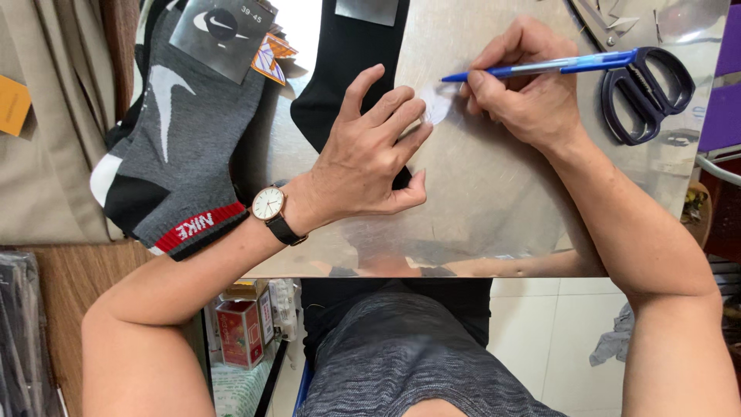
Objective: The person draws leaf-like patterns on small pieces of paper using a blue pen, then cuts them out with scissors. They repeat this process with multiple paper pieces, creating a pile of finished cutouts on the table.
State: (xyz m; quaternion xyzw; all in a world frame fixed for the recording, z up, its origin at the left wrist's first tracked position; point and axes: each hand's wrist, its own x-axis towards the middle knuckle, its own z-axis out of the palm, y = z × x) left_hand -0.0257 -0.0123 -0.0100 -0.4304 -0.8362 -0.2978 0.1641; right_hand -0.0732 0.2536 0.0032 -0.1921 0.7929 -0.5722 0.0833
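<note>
Your right-hand fingers [494, 81] are pinched together around a blue ballpoint pen [540, 67], thumb and forefinger closing on the barrel near its dark blue tip. The tip touches a small, pale, translucent label [437, 104] that lies on the shiny metal table [494, 193]. The barrel slants up and to the right, its clear rear section passing over the knuckles of your right hand [529, 89].

Your left-hand fingers [394, 108] are spread apart and extended. The forefinger and middle finger press down at the label's left edge; the thumb is curled in toward the near edge of the table. Your left hand [363, 166] rests across the toe end of a black sock [343, 73], which runs from the hand up to the far edge of the view. A round white-faced wristwatch [270, 205] on a dark strap sits on that wrist.

Just beside the black sock, to the left, lies a stack of grey socks [185, 131] with white markings, a red cuff band and a card tag at the top. Beige fabric [54, 131] lies further left. Black-handled scissors [644, 85] rest on the table just beyond the pen's rear end, near your right hand but apart from it. Below the table edge, a red box [239, 332] stands on a lower shelf.
</note>
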